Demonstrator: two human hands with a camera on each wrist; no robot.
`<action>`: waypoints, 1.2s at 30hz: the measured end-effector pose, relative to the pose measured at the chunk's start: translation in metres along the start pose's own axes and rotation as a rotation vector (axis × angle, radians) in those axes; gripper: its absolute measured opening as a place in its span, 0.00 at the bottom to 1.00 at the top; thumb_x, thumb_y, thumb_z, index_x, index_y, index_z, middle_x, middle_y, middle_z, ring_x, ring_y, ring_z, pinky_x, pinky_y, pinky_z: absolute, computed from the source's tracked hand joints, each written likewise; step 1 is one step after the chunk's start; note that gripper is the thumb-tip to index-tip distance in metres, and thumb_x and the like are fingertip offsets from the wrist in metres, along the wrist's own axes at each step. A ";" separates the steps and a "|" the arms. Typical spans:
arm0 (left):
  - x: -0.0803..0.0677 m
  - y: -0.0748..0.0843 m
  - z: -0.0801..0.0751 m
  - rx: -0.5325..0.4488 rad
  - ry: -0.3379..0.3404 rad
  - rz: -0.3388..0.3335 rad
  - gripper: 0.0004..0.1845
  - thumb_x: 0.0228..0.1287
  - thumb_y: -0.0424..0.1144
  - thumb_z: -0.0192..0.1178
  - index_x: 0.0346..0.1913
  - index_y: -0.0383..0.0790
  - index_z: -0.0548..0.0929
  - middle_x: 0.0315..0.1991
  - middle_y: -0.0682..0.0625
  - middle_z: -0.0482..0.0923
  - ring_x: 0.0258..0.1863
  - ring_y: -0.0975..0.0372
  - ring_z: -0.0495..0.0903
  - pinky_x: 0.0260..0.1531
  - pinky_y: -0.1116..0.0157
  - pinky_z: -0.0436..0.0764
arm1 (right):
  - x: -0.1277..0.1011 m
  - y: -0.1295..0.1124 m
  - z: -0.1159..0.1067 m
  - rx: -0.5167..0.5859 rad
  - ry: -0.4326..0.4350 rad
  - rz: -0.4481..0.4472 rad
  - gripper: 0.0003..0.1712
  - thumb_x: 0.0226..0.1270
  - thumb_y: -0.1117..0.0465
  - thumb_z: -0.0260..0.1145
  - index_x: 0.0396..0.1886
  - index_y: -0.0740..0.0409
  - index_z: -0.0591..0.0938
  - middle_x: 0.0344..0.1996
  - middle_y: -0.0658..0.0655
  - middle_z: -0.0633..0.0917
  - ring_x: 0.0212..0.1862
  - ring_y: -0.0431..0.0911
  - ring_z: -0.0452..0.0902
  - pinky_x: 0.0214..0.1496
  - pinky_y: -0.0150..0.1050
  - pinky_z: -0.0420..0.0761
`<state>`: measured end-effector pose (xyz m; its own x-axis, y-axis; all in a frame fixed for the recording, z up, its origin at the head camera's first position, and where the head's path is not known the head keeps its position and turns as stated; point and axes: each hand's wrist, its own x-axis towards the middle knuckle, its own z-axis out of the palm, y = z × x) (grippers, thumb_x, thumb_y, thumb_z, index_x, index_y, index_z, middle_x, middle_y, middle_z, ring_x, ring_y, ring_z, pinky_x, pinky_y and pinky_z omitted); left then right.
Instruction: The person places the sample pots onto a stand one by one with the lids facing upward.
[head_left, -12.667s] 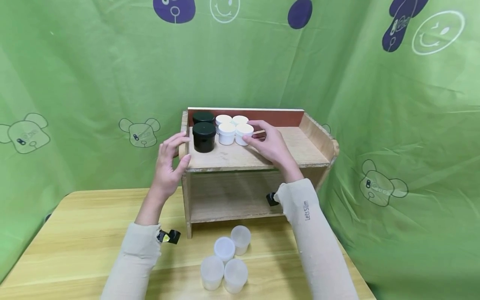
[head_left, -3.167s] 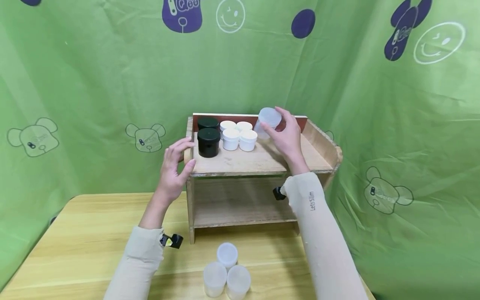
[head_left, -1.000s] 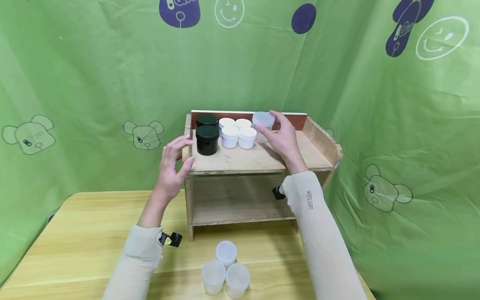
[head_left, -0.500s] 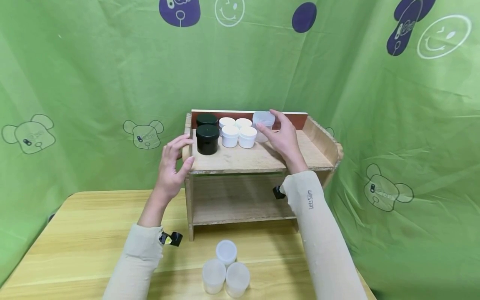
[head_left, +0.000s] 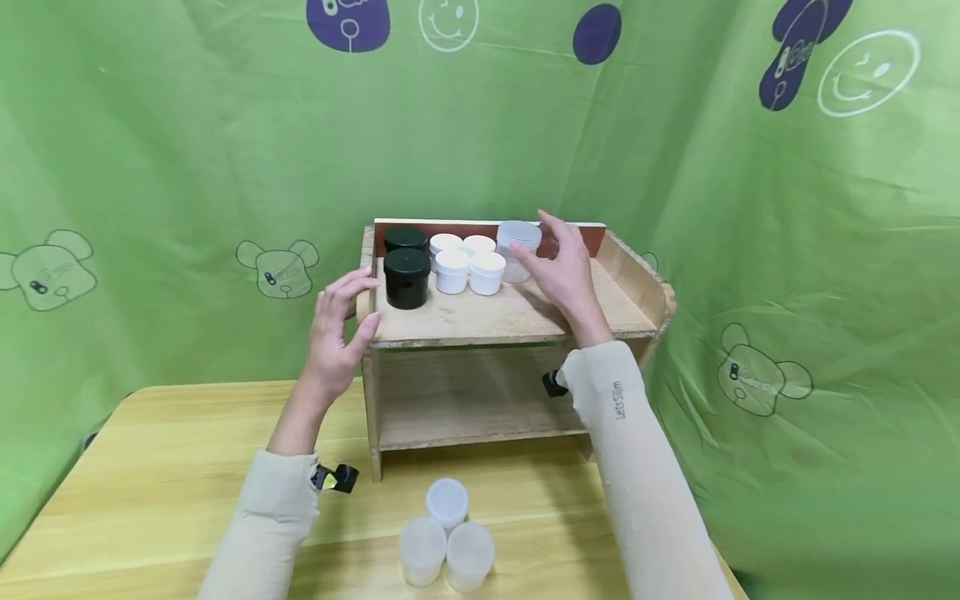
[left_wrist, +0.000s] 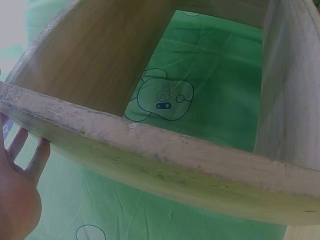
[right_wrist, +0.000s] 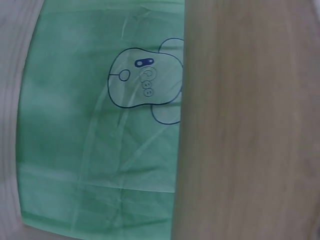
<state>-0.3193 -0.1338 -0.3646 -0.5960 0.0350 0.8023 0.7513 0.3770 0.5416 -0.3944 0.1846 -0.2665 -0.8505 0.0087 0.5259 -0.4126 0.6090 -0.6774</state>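
A: Three frosted translucent plastic jars point(head_left: 447, 542) stand bunched at the bottom centre of the head view, on the pale wooden table point(head_left: 150, 467), in front of the two-tier raw wooden shelf point(head_left: 487, 317). What sits on the top board?

B: At centre frame, two black round jars with black lids point(head_left: 407, 268) stand one behind the other at the board's left end. Just right of them are four small white round jars point(head_left: 467, 260) in a tight square. A fourth frosted translucent jar with a screw lid point(head_left: 517, 248) stands upright against the red-brown back panel, just beside the rear white jars.

A: And the hands?

B: The right hand point(head_left: 564, 275) has its fingers loosely spread around that frosted jar; fingertips lie at its side, but I cannot tell whether they touch. The white jars crowd its left. The left hand point(head_left: 337, 329), left of centre, has fingers curled round the shelf's left front corner, thumb on the board's front edge.

A: The left wrist view?

B: The shelf's worn board edge point(left_wrist: 165, 160) crosses the frame, with fingers point(left_wrist: 30, 155) at the lower left against it, and green cloth with a bear print point(left_wrist: 162, 97) behind.

A: The right wrist view?

B: Blurred wood point(right_wrist: 250, 125) fills the right half and green bear-print cloth point(right_wrist: 100, 125) the left; no fingers or jar show.
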 end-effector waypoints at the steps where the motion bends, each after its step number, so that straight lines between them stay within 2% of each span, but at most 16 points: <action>1: 0.000 0.000 -0.001 0.000 -0.005 -0.003 0.24 0.70 0.43 0.56 0.67 0.44 0.75 0.75 0.51 0.68 0.66 0.57 0.65 0.62 0.51 0.70 | -0.001 -0.001 -0.001 0.010 0.013 -0.010 0.44 0.67 0.49 0.73 0.78 0.55 0.68 0.66 0.64 0.74 0.65 0.57 0.73 0.72 0.50 0.72; 5: 0.000 0.000 -0.002 -0.006 -0.014 -0.005 0.24 0.70 0.43 0.57 0.67 0.43 0.75 0.75 0.50 0.68 0.66 0.57 0.65 0.62 0.52 0.71 | -0.007 -0.007 -0.006 0.032 0.055 -0.052 0.39 0.69 0.52 0.71 0.77 0.56 0.70 0.63 0.64 0.76 0.62 0.56 0.75 0.70 0.49 0.75; 9: 0.002 0.000 -0.002 -0.009 0.000 0.011 0.24 0.70 0.42 0.57 0.67 0.43 0.75 0.75 0.50 0.68 0.66 0.57 0.65 0.62 0.52 0.71 | -0.018 -0.016 -0.013 0.038 0.067 -0.096 0.36 0.71 0.51 0.69 0.76 0.53 0.72 0.63 0.62 0.77 0.64 0.54 0.73 0.71 0.51 0.72; 14: 0.002 0.000 -0.003 -0.003 -0.004 0.011 0.25 0.70 0.43 0.57 0.68 0.43 0.75 0.75 0.51 0.68 0.66 0.57 0.65 0.62 0.52 0.70 | -0.050 -0.027 -0.019 0.082 0.044 -0.183 0.33 0.72 0.55 0.68 0.75 0.54 0.73 0.62 0.63 0.78 0.63 0.56 0.73 0.69 0.52 0.72; 21: -0.001 0.000 -0.001 -0.011 -0.008 0.013 0.24 0.70 0.42 0.57 0.68 0.43 0.74 0.75 0.50 0.68 0.66 0.56 0.65 0.62 0.52 0.70 | -0.119 -0.033 -0.016 0.130 -0.094 -0.251 0.32 0.71 0.62 0.68 0.73 0.57 0.74 0.63 0.63 0.80 0.64 0.56 0.74 0.69 0.55 0.73; 27: -0.001 -0.002 -0.002 0.005 -0.011 0.013 0.25 0.70 0.43 0.56 0.68 0.44 0.75 0.75 0.51 0.68 0.67 0.56 0.65 0.64 0.51 0.67 | -0.166 -0.030 -0.011 0.118 -0.198 -0.321 0.33 0.67 0.63 0.72 0.71 0.52 0.77 0.61 0.56 0.83 0.61 0.49 0.77 0.67 0.43 0.76; 29: -0.001 -0.002 -0.002 0.007 -0.012 0.009 0.25 0.70 0.44 0.56 0.68 0.44 0.75 0.75 0.51 0.68 0.67 0.56 0.65 0.65 0.50 0.66 | -0.179 -0.030 -0.009 0.108 -0.234 -0.334 0.33 0.67 0.63 0.72 0.71 0.52 0.77 0.61 0.54 0.83 0.61 0.48 0.77 0.66 0.42 0.77; 32: -0.001 -0.002 -0.003 0.004 -0.011 0.008 0.25 0.70 0.44 0.56 0.68 0.44 0.75 0.75 0.51 0.68 0.68 0.56 0.65 0.65 0.49 0.66 | -0.199 -0.028 -0.007 0.060 -0.299 -0.334 0.34 0.68 0.59 0.72 0.73 0.49 0.75 0.62 0.52 0.82 0.63 0.48 0.77 0.67 0.48 0.78; 36: 0.000 -0.001 -0.004 -0.004 -0.010 0.009 0.25 0.70 0.44 0.57 0.67 0.44 0.75 0.75 0.51 0.68 0.68 0.56 0.65 0.64 0.50 0.67 | -0.228 -0.021 -0.002 -0.009 -0.378 -0.335 0.35 0.67 0.54 0.72 0.74 0.44 0.74 0.62 0.47 0.81 0.62 0.46 0.79 0.64 0.55 0.80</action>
<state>-0.3184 -0.1377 -0.3641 -0.5921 0.0478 0.8045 0.7577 0.3729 0.5355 -0.1915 0.1709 -0.3710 -0.7315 -0.4751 0.4891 -0.6814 0.5362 -0.4982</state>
